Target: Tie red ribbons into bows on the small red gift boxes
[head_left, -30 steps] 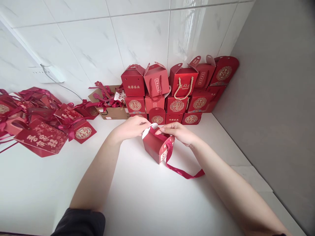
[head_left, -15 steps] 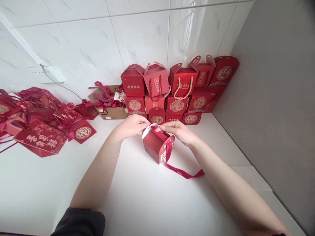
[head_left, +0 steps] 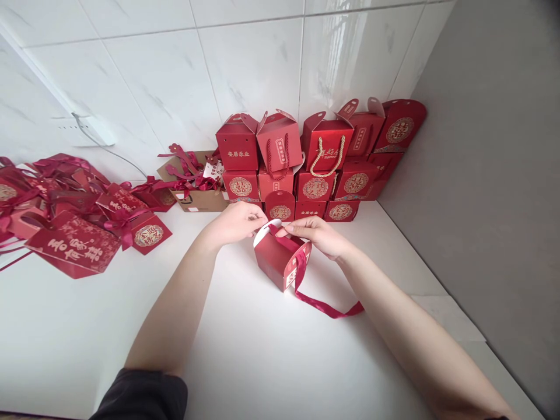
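Left hand: my left hand [head_left: 234,223] sits at the far-left top corner of the small red box [head_left: 275,262], fingers curled in, pinching the box's white-backed top flap [head_left: 262,232].
Right hand: my right hand [head_left: 315,234] is on the far-right side of the box top, fingertips [head_left: 282,233] closed on the dark red ribbon [head_left: 321,303] where it crosses the opening.
Box: small red box stands on the white tabletop [head_left: 262,361], roughly centre of view, tilted slightly, top not closed, between both hands.
Ribbon: runs from the box top down its near-right face, then trails loose on the tabletop toward my right forearm.
Stack: assembled red gift boxes [head_left: 315,160] piled in rows against the tiled wall [head_left: 245,64], just beyond my hands, some with rope handles.
Cardboard box: brown carton [head_left: 196,195] left of the stack, holding red ribbons and tags.
Flat pile: unfolded red boxes with ribbons [head_left: 74,210] heaped on the left of the tabletop, well apart from the small red box.
Wall side: grey wall [head_left: 490,175] on the right, meeting the tabletop edge.
Sleeve: dark sleeve [head_left: 142,396] on my left upper arm, bottom of view.
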Demonstrator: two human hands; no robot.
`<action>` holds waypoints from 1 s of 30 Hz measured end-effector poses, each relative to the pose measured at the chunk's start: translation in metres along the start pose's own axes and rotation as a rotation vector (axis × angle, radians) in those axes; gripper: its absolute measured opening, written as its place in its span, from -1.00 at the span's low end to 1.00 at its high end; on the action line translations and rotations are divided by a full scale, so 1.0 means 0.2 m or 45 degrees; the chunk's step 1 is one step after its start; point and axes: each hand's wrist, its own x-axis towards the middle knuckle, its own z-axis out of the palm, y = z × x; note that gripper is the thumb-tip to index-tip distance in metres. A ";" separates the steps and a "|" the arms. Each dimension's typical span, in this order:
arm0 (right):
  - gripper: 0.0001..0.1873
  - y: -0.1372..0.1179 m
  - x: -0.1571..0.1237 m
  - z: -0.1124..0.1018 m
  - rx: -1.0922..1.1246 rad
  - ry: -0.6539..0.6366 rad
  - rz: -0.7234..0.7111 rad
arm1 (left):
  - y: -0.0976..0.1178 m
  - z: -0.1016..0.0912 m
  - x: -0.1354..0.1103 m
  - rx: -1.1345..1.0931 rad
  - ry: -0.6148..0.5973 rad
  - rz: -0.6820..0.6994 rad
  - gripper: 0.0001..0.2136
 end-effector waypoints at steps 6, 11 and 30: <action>-0.65 0.00 0.00 0.00 0.007 -0.003 0.025 | 0.01 0.00 0.00 -0.117 0.042 -0.072 -0.82; -0.63 -0.01 -0.01 0.01 -0.029 -0.001 -0.001 | -0.01 -0.01 0.00 -0.079 -0.046 -0.024 -0.72; -0.71 -0.26 -0.18 -0.15 -0.357 -0.036 0.013 | -0.21 -0.26 0.02 0.314 0.656 -0.347 -0.87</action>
